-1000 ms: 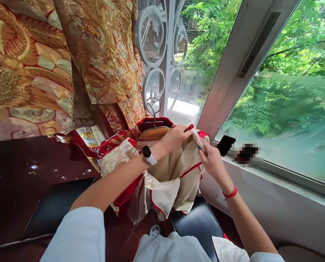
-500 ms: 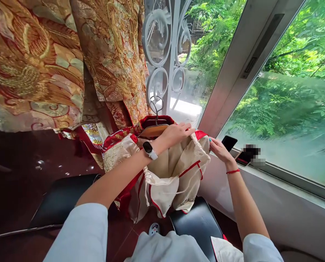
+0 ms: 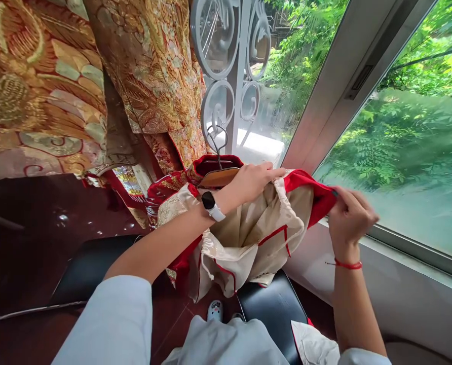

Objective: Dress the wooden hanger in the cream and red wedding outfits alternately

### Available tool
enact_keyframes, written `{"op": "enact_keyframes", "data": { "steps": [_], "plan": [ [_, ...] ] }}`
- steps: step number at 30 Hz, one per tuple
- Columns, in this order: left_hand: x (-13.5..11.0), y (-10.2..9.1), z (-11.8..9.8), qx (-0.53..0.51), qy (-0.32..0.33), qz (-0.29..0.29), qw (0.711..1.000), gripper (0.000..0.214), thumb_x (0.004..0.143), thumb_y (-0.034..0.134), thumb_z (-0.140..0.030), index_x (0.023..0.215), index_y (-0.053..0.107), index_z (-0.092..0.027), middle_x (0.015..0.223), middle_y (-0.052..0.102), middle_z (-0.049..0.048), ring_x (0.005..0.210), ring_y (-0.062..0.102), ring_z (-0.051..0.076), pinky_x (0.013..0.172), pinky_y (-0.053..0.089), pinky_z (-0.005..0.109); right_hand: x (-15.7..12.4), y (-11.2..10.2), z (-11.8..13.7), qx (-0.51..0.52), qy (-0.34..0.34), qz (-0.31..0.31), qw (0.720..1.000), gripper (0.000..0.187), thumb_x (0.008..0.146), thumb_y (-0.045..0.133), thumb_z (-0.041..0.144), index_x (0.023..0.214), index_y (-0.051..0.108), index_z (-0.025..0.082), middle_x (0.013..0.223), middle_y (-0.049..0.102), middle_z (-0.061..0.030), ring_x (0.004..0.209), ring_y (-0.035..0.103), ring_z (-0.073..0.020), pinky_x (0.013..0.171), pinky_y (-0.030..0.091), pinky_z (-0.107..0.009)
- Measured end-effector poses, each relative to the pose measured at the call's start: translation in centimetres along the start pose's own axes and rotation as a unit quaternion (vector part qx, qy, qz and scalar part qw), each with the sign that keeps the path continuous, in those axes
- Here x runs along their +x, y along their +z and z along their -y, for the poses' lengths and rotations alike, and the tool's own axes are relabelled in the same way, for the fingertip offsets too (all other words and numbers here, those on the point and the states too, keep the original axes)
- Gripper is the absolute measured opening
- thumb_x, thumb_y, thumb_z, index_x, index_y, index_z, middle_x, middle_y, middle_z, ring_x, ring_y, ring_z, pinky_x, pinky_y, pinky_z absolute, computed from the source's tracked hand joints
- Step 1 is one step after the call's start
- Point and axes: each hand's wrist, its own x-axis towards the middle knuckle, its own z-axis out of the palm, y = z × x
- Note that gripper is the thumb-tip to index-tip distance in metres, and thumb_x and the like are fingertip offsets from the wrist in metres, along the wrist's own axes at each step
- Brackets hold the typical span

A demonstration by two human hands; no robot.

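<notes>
A red and cream garment (image 3: pixel 241 223) with gold embroidery hangs on a hanger (image 3: pixel 219 152), its pale lining and a gathered cream drawstring edge turned outward. My left hand (image 3: pixel 252 182), with a white watch at its wrist, reaches across the garment. Its fingers are closed on the upper cream edge; the fingertips are partly hidden. At the right, my right hand (image 3: pixel 351 215) grips the end of a red part of the cloth and holds it stretched toward the window. A red string circles that wrist.
Gold and red embroidered garments (image 3: pixel 146 66) hang at the left. A white scrolled metal grille (image 3: pixel 231 76) stands behind, beside a sliding window (image 3: pixel 363 76). Black chair seats (image 3: pixel 269 309) are below, with pale cloth (image 3: pixel 313 342) lying at the lower right.
My right hand has moved right and toward me, drawing the red cloth out taut. My left hand stays near the same spot on the garment. The view has shifted slightly.
</notes>
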Motion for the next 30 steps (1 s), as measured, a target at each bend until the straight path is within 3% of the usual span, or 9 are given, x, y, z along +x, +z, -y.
{"op": "enact_keyframes", "data": {
  "steps": [3, 6, 11, 13, 16, 20, 22, 25, 30],
  "plan": [
    [-0.6, -0.3, 0.0, -0.011, -0.002, 0.003, 1.0, 0.051, 0.095, 0.045, -0.005, 0.14, 0.051, -0.029, 0.111, 0.067, 0.0047, 0.085, 0.067, 0.017, 0.072, 0.047, 0.027, -3.4, 0.3, 0.0, 0.023, 0.009, 0.008, 1.0, 0.036, 0.09, 0.038, 0.02, 0.094, 0.074, 0.021, 0.089, 0.074, -0.0126, 0.085, 0.069, -0.0278, 0.083, 0.056, -0.046],
    [-1.3, -0.3, 0.4, -0.003, -0.014, 0.012, 1.0, 0.052, 0.091, 0.046, -0.001, 0.137, 0.051, -0.025, 0.117, 0.066, 0.0062, 0.091, 0.069, 0.019, 0.073, 0.048, 0.027, -5.4, 1.5, 0.4, 0.12, -0.006, 0.106, 0.987, 0.029, 0.091, 0.043, 0.027, 0.097, 0.07, 0.02, 0.091, 0.071, -0.0117, 0.084, 0.068, -0.026, 0.077, 0.058, -0.043],
    [-1.2, 0.0, 0.7, 0.01, -0.029, 0.026, 0.999, 0.038, 0.088, 0.048, 0.002, 0.117, 0.059, -0.02, 0.11, 0.068, 0.0062, 0.09, 0.069, 0.019, 0.071, 0.047, 0.026, -3.2, 0.8, 5.0, 0.16, 0.009, 0.157, 0.974, 0.022, 0.095, 0.049, 0.038, 0.101, 0.061, 0.021, 0.096, 0.067, -0.0087, 0.084, 0.064, -0.0226, 0.075, 0.054, -0.037],
    [-1.6, 0.1, 0.3, 0.023, -0.026, 0.027, 0.999, 0.037, 0.089, 0.047, 0.002, 0.117, 0.06, -0.017, 0.109, 0.068, 0.0074, 0.09, 0.068, 0.019, 0.073, 0.049, 0.027, -2.1, 0.9, 7.3, 0.126, -0.024, 0.226, 0.966, 0.021, 0.093, 0.053, 0.041, 0.1, 0.057, 0.022, 0.094, 0.066, -0.0077, 0.081, 0.061, -0.0224, 0.07, 0.049, -0.033],
    [-4.5, 0.2, 0.1, 0.05, 0.001, -0.037, 0.998, 0.036, 0.094, 0.045, -0.003, 0.123, 0.06, -0.017, 0.121, 0.065, 0.01, 0.108, 0.062, 0.022, 0.093, 0.049, 0.034, -1.2, 2.3, 9.1, 0.053, -0.073, 0.28, 0.956, 0.015, 0.091, 0.051, 0.036, 0.092, 0.054, 0.022, 0.093, 0.064, -0.0093, 0.077, 0.057, -0.0229, 0.065, 0.041, -0.032],
    [-9.8, 0.2, 1.6, 0.065, -0.077, -0.144, 0.984, 0.041, 0.096, 0.052, -0.02, 0.137, 0.057, -0.023, 0.13, 0.061, 0.0106, 0.121, 0.053, 0.027, 0.107, 0.044, 0.044, -0.4, 4.3, 8.5, 0.142, -0.088, 0.296, 0.94, 0.019, 0.091, 0.04, 0.03, 0.075, 0.047, 0.023, 0.08, 0.058, -0.0064, 0.072, 0.051, -0.0206, 0.067, 0.039, -0.032],
    [-10.7, 0.2, 2.8, 0.078, -0.084, -0.143, 0.983, 0.045, 0.095, 0.055, -0.023, 0.14, 0.056, -0.026, 0.132, 0.061, 0.0114, 0.122, 0.052, 0.029, 0.108, 0.042, 0.049, 0.2, 4.8, 8.1, 0.19, -0.061, 0.312, 0.929, 0.025, 0.09, 0.04, 0.034, 0.068, 0.042, 0.023, 0.068, 0.051, -0.002, 0.065, 0.047, -0.0181, 0.064, 0.037, -0.03],
    [-9.0, 0.4, 4.0, 0.101, -0.042, -0.125, 0.986, 0.044, 0.094, 0.056, -0.019, 0.138, 0.058, -0.025, 0.14, 0.058, 0.0128, 0.127, 0.051, 0.03, 0.113, 0.038, 0.053, 1.1, 5.4, 8.1, 0.228, 0.024, 0.307, 0.924, 0.029, 0.085, 0.043, 0.038, 0.061, 0.038, 0.023, 0.056, 0.039, 0.0025, 0.057, 0.038, -0.0138, 0.056, 0.03, -0.028],
    [-5.5, 0.5, 3.7, 0.132, 0.007, -0.092, 0.987, 0.03, 0.098, 0.045, -0.01, 0.116, 0.068, -0.018, 0.113, 0.068, 0.0091, 0.106, 0.061, 0.022, 0.109, 0.042, 0.045, 3.7, 6.3, 7.8, 0.34, 0.18, 0.291, 0.876, 0.022, 0.074, 0.051, 0.039, 0.065, 0.057, 0.019, 0.051, 0.041, 0.0046, 0.048, 0.033, -0.011, 0.046, 0.024, -0.025]
  ]
}}
